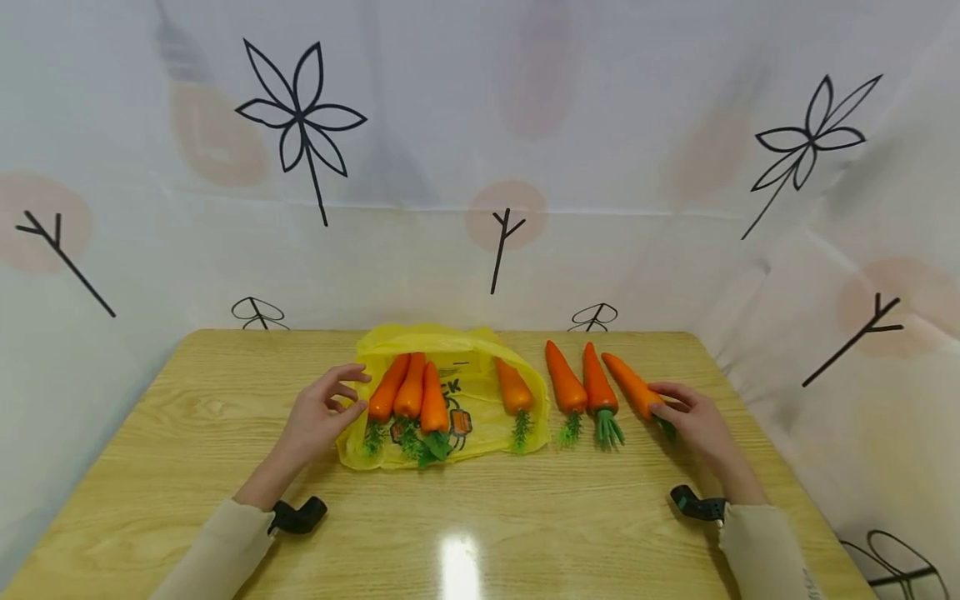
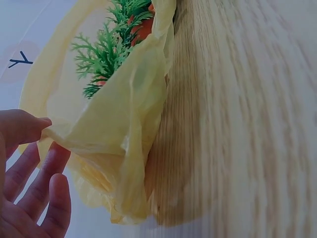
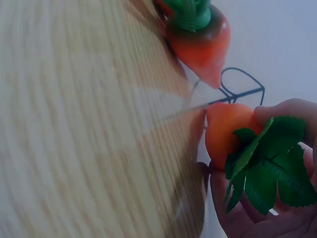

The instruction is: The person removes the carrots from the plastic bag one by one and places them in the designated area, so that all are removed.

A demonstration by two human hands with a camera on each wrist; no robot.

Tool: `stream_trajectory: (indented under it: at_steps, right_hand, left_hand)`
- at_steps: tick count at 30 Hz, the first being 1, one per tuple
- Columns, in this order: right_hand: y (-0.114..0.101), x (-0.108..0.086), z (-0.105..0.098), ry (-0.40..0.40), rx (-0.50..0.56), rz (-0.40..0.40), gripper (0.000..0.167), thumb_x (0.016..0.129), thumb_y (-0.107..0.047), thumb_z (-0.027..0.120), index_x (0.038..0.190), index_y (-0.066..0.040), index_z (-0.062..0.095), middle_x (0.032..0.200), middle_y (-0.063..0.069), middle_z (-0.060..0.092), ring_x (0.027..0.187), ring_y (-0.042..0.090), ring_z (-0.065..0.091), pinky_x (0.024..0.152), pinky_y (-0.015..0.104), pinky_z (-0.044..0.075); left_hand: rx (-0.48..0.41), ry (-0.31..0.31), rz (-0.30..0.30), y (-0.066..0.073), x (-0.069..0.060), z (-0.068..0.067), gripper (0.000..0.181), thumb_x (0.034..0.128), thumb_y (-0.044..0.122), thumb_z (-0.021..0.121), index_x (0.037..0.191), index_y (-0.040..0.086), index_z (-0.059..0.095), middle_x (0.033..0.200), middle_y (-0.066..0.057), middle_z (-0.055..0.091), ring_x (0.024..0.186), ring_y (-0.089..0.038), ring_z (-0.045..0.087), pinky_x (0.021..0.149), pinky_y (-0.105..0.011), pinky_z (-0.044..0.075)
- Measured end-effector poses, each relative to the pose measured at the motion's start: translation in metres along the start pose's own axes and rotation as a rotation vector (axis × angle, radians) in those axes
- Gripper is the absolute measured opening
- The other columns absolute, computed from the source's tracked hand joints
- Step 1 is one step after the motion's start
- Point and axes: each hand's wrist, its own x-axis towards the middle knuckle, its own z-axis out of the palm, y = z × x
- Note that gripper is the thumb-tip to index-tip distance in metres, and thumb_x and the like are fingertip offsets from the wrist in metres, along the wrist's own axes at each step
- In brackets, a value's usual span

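Observation:
A yellow plastic bag (image 1: 420, 335) lies with its mouth toward me, and my left hand (image 1: 324, 410) pinches its left edge between thumb and fingers. Inside, three carrots with green tops, including a leafy carrot (image 1: 432, 400), lie together at the left. Another carrot (image 1: 514, 388) is by the bag's right side. To the right of the bag, my right hand (image 1: 692, 417) grips the thick end of an orange carrot (image 1: 628, 382) whose tip points away to the left. Broad green leaves (image 3: 277, 173) hang from that carrot in the right wrist view.
Two more carrots, one with a feathery top (image 1: 566, 383) and one with a stubby green top (image 1: 600, 387), lie between the bag and my right hand. The wooden table (image 1: 525, 517) meets a patterned white cloth (image 1: 420, 267) at the back and sides.

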Motion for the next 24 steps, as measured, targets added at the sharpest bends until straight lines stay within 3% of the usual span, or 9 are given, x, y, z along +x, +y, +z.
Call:
stream_trajectory:
  at_steps: [5,9,16,18,24]
  right_hand:
    - [-0.001,-0.002,0.004,-0.015,0.078,-0.03,0.054,0.103,-0.028,0.058,0.144,0.006,0.046,0.146,0.03,0.042,0.107,-0.011,0.052,0.085,0.015,0.048]
    - [-0.004,-0.005,0.004,-0.006,0.097,-0.058,0.053,0.103,-0.024,0.057,0.143,0.008,0.044,0.143,0.032,0.045,0.106,-0.012,0.053,0.086,0.015,0.048]
    - [-0.017,-0.006,0.005,0.017,0.01,-0.061,0.05,0.103,-0.024,0.058,0.143,0.004,0.048,0.14,0.03,0.05,0.105,-0.013,0.051,0.083,0.015,0.049]
    - [-0.022,-0.006,0.007,0.03,-0.037,-0.083,0.048,0.102,-0.023,0.059,0.142,0.003,0.05,0.138,0.029,0.053,0.108,-0.004,0.056,0.082,0.015,0.049]
    - [-0.041,-0.01,0.013,0.083,-0.148,-0.177,0.04,0.101,-0.016,0.061,0.137,-0.001,0.057,0.134,0.027,0.056,0.114,0.041,0.06,0.076,0.014,0.049]
  left_hand:
    - [-0.009,-0.008,0.01,0.003,0.002,0.0,0.049,0.0902,0.003,0.073,0.136,0.009,0.057,0.12,-0.009,0.067,0.092,-0.023,0.064,0.072,-0.028,0.051]
    - [0.002,-0.007,0.005,0.008,0.002,0.0,0.049,0.0898,0.0,0.072,0.136,0.007,0.057,0.119,-0.01,0.067,0.091,-0.023,0.064,0.072,-0.027,0.051]
    - [0.018,0.003,0.011,0.024,0.002,-0.002,0.046,0.0879,-0.01,0.069,0.132,-0.003,0.057,0.115,-0.02,0.067,0.087,-0.03,0.064,0.069,-0.031,0.052]
    - [0.025,0.007,0.011,0.022,0.002,-0.002,0.047,0.088,-0.008,0.07,0.132,-0.002,0.057,0.115,-0.018,0.067,0.087,-0.028,0.065,0.069,-0.031,0.052]
    - [0.001,0.007,0.018,0.004,0.002,-0.001,0.047,0.09,0.002,0.073,0.134,0.01,0.058,0.118,-0.008,0.068,0.09,-0.021,0.065,0.071,-0.03,0.053]
